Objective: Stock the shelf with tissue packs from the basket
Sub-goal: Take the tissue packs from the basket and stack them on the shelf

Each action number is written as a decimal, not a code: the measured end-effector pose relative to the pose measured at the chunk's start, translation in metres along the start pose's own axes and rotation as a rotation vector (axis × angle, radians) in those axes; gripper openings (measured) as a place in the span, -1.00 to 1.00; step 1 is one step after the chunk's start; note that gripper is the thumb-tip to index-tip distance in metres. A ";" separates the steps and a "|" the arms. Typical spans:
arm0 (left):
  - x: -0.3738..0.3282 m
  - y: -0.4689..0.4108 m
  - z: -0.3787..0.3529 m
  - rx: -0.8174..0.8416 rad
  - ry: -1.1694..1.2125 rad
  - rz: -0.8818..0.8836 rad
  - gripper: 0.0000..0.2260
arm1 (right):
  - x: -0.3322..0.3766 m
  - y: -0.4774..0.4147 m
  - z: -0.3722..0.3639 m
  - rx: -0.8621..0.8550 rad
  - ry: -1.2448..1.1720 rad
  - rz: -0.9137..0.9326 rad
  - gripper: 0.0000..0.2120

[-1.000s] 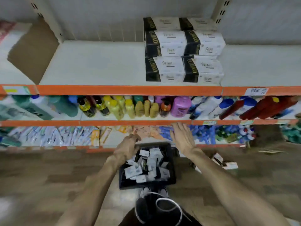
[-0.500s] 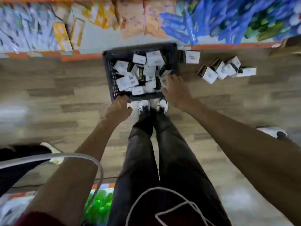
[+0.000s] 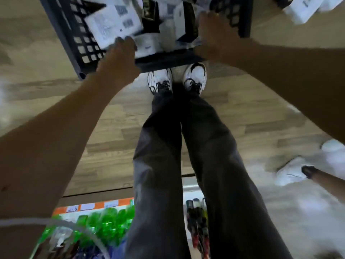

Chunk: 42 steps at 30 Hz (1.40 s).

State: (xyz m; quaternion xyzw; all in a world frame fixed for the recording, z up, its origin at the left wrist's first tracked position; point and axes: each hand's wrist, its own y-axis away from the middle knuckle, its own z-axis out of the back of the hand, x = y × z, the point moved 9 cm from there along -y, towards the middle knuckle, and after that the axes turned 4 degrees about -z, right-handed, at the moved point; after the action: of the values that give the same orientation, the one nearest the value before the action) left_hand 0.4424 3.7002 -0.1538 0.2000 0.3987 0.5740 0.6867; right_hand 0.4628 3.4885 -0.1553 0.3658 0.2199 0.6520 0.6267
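Far half of the basket (image 3: 74, 45) beyond the top edge; tissue packs (image 3: 113, 21) blurred, print unreadable.

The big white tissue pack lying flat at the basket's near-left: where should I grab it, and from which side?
Probably by its near short edge, coming from above at the wearer's side. The tissue pack lies face-up on top, that edge beside the left hand; the basket wall blocks its left.

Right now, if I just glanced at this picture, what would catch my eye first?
Probably the dark plastic basket at the top, crammed with white tissue packs, with the left hand and right hand reaching into its near edge. Just below it stand white sneakers and dark trousers on a wood-look floor. Green bottles glow at the bottom left.
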 end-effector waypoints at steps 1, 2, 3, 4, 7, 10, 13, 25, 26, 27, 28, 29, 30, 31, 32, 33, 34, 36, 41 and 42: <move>0.006 -0.013 -0.004 -0.021 -0.018 0.000 -0.58 | -0.002 -0.016 -0.011 0.016 -0.008 -0.008 -0.68; 0.012 -0.025 -0.008 -0.031 -0.021 0.002 -0.56 | -0.004 -0.031 -0.022 0.031 -0.019 -0.021 -0.75; 0.016 -0.036 -0.013 -0.030 -0.014 0.003 -0.54 | -0.006 -0.044 -0.029 0.044 -0.029 -0.045 -0.81; 0.019 -0.046 -0.018 -0.020 -0.003 -0.002 -0.52 | -0.007 -0.055 -0.036 0.050 -0.026 -0.052 -0.83; 0.018 -0.066 -0.032 -0.003 -0.012 -0.028 -0.45 | -0.003 -0.084 -0.042 -0.036 0.016 0.001 -0.45; 0.012 -0.079 -0.038 -0.040 -0.024 -0.015 -0.36 | -0.002 -0.099 -0.041 -0.083 0.071 -0.002 -0.24; 0.007 -0.088 -0.037 -0.086 -0.086 0.017 -0.26 | -0.008 -0.106 -0.041 -0.102 0.078 -0.015 -0.17; -0.008 -0.087 -0.019 -0.061 -0.256 0.049 -0.39 | -0.012 -0.093 -0.011 -0.155 0.009 0.062 -0.03; -0.010 -0.081 -0.012 -0.056 -0.244 0.058 -0.40 | -0.011 -0.085 -0.002 -0.160 -0.034 0.045 -0.02; -0.012 -0.074 -0.004 -0.043 -0.237 0.070 -0.40 | -0.008 -0.075 0.009 -0.169 -0.081 0.036 -0.02; -0.015 -0.066 0.005 -0.031 -0.232 0.080 -0.40 | -0.004 -0.064 0.021 -0.187 -0.125 0.032 -0.04; -0.017 -0.059 0.014 -0.025 -0.228 0.089 -0.40 | 0.000 -0.054 0.033 -0.209 -0.164 0.031 -0.06; -0.021 -0.050 0.027 -0.019 -0.223 0.095 -0.40 | 0.003 -0.043 0.046 -0.226 -0.199 0.027 -0.07; -0.026 -0.039 0.041 -0.008 -0.215 0.104 -0.38 | 0.007 -0.029 0.061 -0.240 -0.233 0.027 -0.07; -0.032 -0.026 0.058 0.001 -0.205 0.115 -0.35 | 0.012 -0.015 0.077 -0.251 -0.262 0.030 -0.08; -0.037 -0.012 0.076 0.010 -0.203 0.129 -0.32 | 0.018 0.001 0.098 -0.270 -0.279 0.040 -0.10; -0.044 0.003 0.098 -0.002 -0.202 0.138 -0.31 | 0.024 0.018 0.120 -0.289 -0.287 0.052 -0.13; -0.062 0.035 0.149 -0.071 -0.179 0.124 -0.33 | 0.039 0.055 0.169 -0.333 -0.288 0.086 -0.17; -0.122 0.137 0.290 -0.171 -0.124 0.098 -0.37 | 0.076 0.164 0.299 -0.401 -0.192 0.108 -0.13; -0.136 0.160 0.320 -0.196 -0.152 0.084 -0.34 | 0.084 0.190 0.327 -0.424 -0.183 0.121 -0.13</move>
State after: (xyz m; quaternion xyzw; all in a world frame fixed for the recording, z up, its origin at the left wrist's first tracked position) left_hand 0.5877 3.6715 0.1993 0.1916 0.2786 0.6218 0.7065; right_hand 0.5889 3.4925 0.2108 0.2959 -0.0020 0.6843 0.6665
